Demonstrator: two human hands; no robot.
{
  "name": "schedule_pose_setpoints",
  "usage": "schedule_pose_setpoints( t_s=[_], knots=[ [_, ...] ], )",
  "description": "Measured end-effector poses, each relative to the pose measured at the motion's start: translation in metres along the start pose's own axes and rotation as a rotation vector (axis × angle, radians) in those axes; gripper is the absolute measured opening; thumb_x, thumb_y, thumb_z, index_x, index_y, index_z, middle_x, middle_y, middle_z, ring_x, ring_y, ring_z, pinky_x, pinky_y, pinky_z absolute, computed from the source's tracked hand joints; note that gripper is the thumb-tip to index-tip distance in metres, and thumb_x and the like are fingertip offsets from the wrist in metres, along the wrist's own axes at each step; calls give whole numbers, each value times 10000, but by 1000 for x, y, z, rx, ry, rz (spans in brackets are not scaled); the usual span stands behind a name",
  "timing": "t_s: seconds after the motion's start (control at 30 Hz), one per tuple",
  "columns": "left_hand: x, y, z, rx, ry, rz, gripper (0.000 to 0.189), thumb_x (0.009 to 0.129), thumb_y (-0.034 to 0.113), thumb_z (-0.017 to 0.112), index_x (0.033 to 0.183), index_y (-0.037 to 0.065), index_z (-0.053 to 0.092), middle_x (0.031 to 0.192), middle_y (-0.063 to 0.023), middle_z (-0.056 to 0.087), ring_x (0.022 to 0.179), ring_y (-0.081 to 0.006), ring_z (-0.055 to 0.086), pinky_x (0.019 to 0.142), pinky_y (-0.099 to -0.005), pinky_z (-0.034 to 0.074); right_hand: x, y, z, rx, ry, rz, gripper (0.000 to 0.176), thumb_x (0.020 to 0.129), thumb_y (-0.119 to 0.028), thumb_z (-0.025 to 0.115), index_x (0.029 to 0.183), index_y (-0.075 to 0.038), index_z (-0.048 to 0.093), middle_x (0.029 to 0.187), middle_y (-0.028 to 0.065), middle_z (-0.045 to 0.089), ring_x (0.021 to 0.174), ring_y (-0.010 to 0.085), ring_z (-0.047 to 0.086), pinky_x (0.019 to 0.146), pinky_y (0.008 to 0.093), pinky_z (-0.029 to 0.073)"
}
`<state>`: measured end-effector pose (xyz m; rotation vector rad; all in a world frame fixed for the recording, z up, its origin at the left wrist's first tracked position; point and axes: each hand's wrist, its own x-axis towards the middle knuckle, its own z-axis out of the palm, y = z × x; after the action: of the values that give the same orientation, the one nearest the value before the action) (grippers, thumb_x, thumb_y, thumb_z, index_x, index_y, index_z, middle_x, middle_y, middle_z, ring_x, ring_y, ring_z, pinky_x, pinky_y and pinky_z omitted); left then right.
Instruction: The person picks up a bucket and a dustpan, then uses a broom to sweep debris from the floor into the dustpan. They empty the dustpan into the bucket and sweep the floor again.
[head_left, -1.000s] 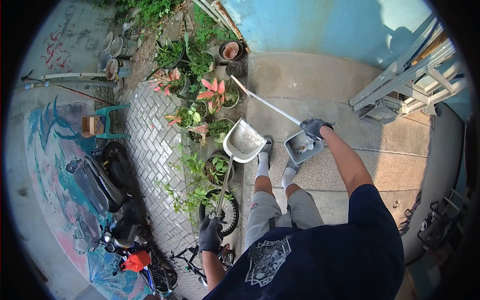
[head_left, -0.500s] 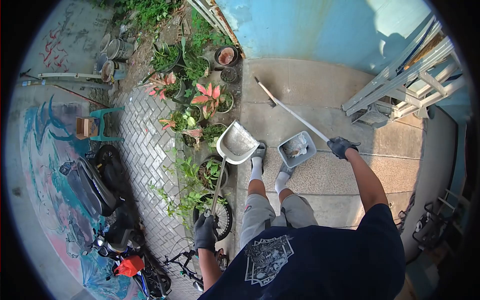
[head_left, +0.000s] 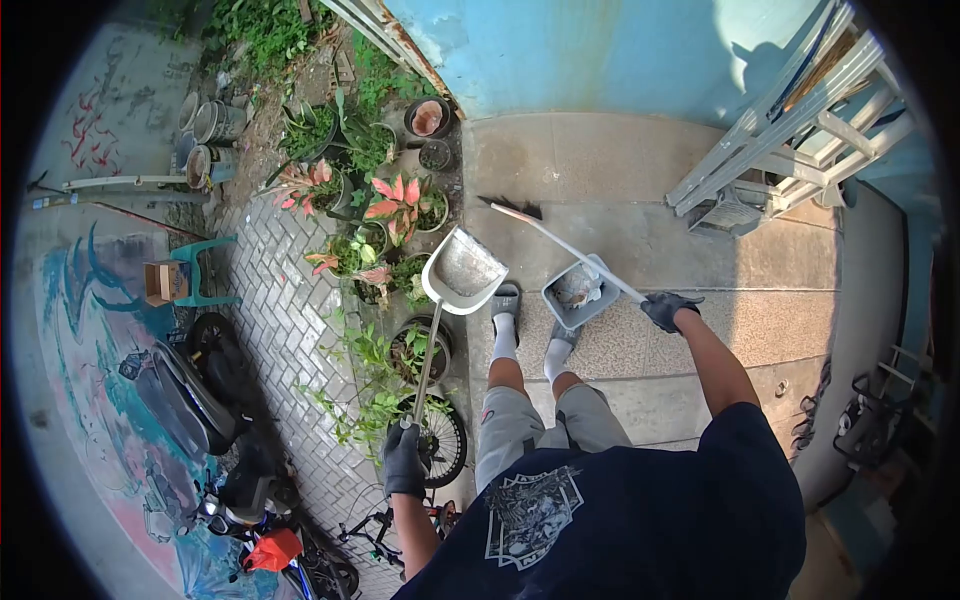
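Note:
My left hand (head_left: 404,462), in a dark glove, is closed around the handle of a long-handled dustpan (head_left: 466,268). The white pan is raised beside the potted plants, its tray smeared with grey dirt. My right hand (head_left: 668,311), gloved too, grips the pale stick of a broom (head_left: 570,245). This stick passes over the corner of a small grey bin (head_left: 558,308), and its dark bristles lie at the far end, over the paving. Crumpled pale litter (head_left: 578,290) lies inside the bin, which stands by my feet.
Potted plants (head_left: 398,205) line the left edge of the concrete floor (head_left: 640,240). A ladder (head_left: 780,130) leans at the right near the blue wall (head_left: 590,60). Motorbikes (head_left: 180,385), a green stool (head_left: 205,270) and a bicycle wheel (head_left: 445,445) are at the left.
The broom's far end has swung left and nearer to me, so the stick now crosses the bin's corner. The dustpan is still held in my left hand; the whole view has shifted slightly.

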<state>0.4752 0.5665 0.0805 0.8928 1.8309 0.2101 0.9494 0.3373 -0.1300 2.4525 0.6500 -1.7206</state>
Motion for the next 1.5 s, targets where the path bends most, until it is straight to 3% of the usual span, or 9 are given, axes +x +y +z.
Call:
schedule_pose_setpoints(
  t_s=[0.27,0.33,0.47,0.67,0.97,1.07,1.17,1.3,1.5],
  knots=[
    [29,-4,30,-28,-42,-15,109,893,210,601,901,104,624,601,3,522,430,-80,426,401,-247,336,-73,18,10,324,132,15,378,958,-295,438,1211,-41,556,769,88,643,646,209,628,614,366,503],
    [29,-13,34,-35,-37,-16,106,892,214,603,900,110,625,602,2,526,428,-81,426,400,-247,335,5,45,34,-171,800,-354,380,960,-273,423,1233,-34,536,920,139,685,817,271,683,730,394,536],
    [20,-20,37,-11,-48,-4,109,885,218,607,902,113,630,605,-2,535,442,-83,433,415,-249,338,47,-40,7,-166,318,-104,402,950,-289,442,1215,-9,555,1232,247,600,1159,385,581,1008,431,450],
    [16,-37,32,80,17,30,128,889,216,588,907,96,628,608,-8,535,456,-88,449,433,-258,347,59,-33,129,-101,285,-136,356,932,-280,453,1156,-34,579,1206,229,613,1122,360,594,970,419,463],
    [20,-42,31,225,-30,52,186,878,257,575,874,76,618,628,-32,568,485,-115,502,466,-292,397,-100,-46,35,491,-69,-68,342,939,-237,437,1171,-63,619,645,38,575,503,127,540,490,319,474],
    [21,-51,31,182,-37,19,193,878,261,570,885,75,623,630,-32,571,488,-115,502,473,-293,395,-42,-65,26,61,215,-227,399,945,-241,435,1281,-54,542,1158,237,634,1045,409,620,936,454,485],
    [8,-49,31,178,-15,-5,195,878,260,565,894,76,628,632,-28,570,488,-113,499,470,-290,390,53,-100,35,1,410,-309,419,931,-196,430,1305,-16,485,1128,267,634,1069,415,609,918,471,492],
    [-18,-41,24,275,2,11,230,871,266,565,944,68,655,643,-27,576,499,-112,509,481,-298,407,95,-161,31,-412,157,-232,382,955,-195,437,1283,-35,548,1222,167,638,1024,338,655,953,519,452],
    [-25,-43,15,408,44,14,227,844,227,559,921,45,670,655,-19,577,558,-112,517,512,-274,389,50,-84,154,-9,137,-246,374,947,-208,422,1272,-53,523,1236,241,604,1147,386,589,982,453,466]
  ],
)
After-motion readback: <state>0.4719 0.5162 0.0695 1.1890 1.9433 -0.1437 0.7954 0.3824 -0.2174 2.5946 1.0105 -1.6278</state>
